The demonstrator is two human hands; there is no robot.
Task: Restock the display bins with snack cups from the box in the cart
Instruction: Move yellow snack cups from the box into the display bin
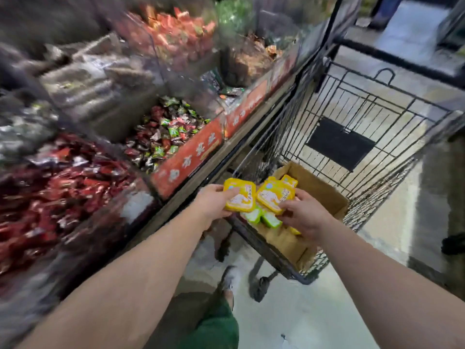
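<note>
My left hand [212,201] grips a yellow-lidded snack cup [240,197] above the near corner of the cart. My right hand [305,215] holds another yellow-lidded snack cup [273,197] right beside it, fingers curled on its edge. Under them, green-and-white cups [261,217] lie in an open cardboard box [324,195] that sits in the near end of the wire cart [372,114]. One more yellow cup [289,181] shows in the box behind the held ones. The display bins [166,137] stand to the left, blurred.
The bins hold wrapped red and green snacks [63,192] behind clear walls, with red label strips [186,159] along the front edge. The cart's far end shows a black panel [341,143]. My foot [230,280] is on the pale floor by a cart wheel [260,289].
</note>
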